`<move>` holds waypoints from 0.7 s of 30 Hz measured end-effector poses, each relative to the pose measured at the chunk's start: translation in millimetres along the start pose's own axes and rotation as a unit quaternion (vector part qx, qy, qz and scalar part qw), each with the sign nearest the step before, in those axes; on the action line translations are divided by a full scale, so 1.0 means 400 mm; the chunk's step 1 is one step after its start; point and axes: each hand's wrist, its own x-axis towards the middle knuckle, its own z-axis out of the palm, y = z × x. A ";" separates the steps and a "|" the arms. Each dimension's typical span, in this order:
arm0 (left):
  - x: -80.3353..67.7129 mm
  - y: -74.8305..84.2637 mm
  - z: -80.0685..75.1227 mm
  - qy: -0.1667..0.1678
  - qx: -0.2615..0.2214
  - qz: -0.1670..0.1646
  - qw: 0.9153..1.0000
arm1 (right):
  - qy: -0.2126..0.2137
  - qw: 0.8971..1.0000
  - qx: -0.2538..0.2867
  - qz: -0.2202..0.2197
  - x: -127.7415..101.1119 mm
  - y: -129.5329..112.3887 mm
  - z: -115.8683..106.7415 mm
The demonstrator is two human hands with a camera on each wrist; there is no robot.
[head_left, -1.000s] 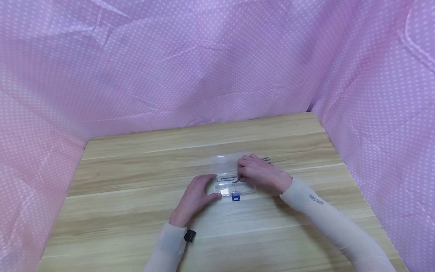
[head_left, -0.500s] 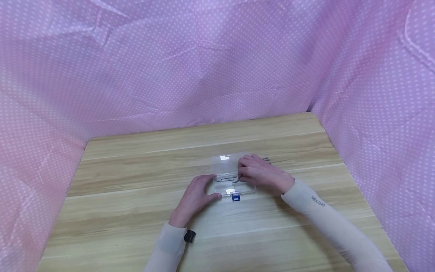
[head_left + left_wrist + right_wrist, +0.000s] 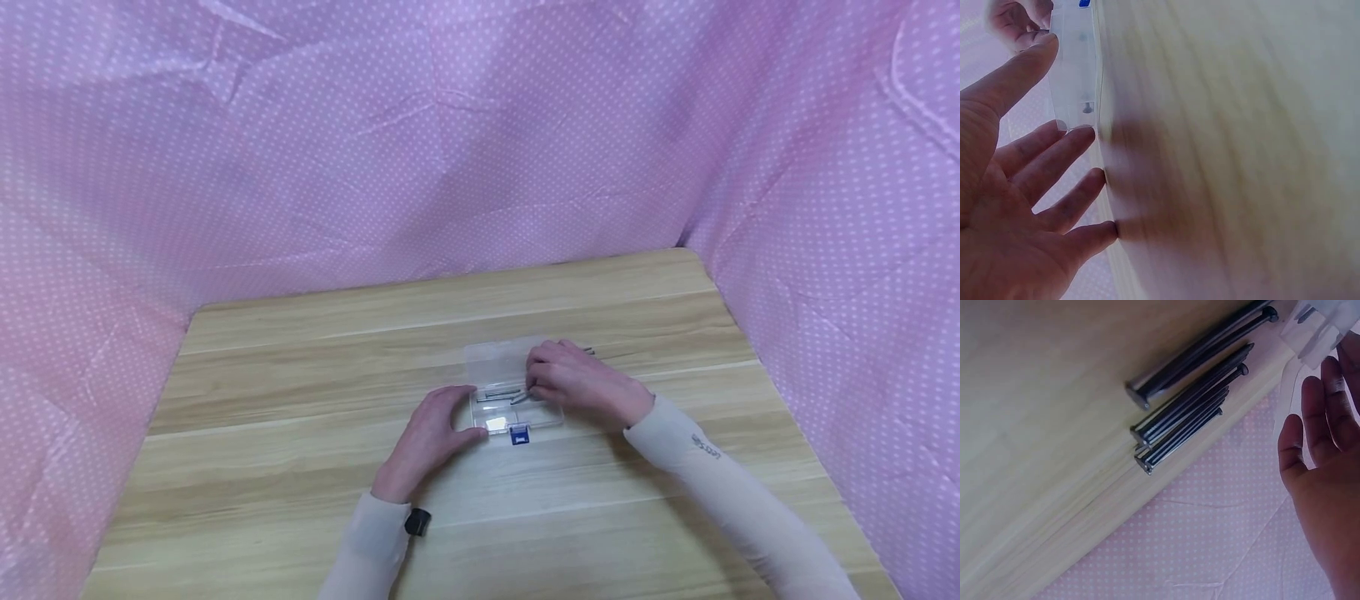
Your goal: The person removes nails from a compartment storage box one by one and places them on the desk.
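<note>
While bunched over the clear box (image 3: 510,387), right-hand fingers (image 3: 542,371) pinch a nail (image 3: 520,398), tip poking out toward the middle of the tray; exact grip hard to make out from the head view. In the right wrist view, only palm and straight fingers of the right hand (image 3: 1322,456) seen at the frame's edge, thumb cut off. Left hand (image 3: 429,437) spread and relaxed, thumb tip (image 3: 1044,45) against the box's near corner, other fingers resting by its left side on the table (image 3: 300,400). Box open at the table's centre, lid tilted back, contents mostly blurred: a few grey nails inside. Blue label (image 3: 519,434) at its front edge. Loose nails (image 3: 1191,400) lying side by side on the wood behind the right hand, mostly hidden in the head view. Pink dotted cloth (image 3: 375,142) all round.
</note>
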 end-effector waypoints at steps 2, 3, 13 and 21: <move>0.000 -0.001 0.000 0.000 0.000 0.000 1.000 | 0.006 1.000 0.005 -0.002 -0.001 0.001 -0.002; 0.000 -0.001 0.001 0.000 -0.001 0.000 1.000 | 0.009 1.000 0.008 -0.002 -0.002 0.001 -0.004; -0.001 -0.005 0.001 -0.009 0.001 0.005 1.000 | 0.039 0.999 0.028 0.006 -0.015 0.002 -0.012; 0.000 -0.006 0.001 -0.010 0.006 0.007 1.000 | 0.043 0.998 0.026 0.030 -0.027 0.002 -0.015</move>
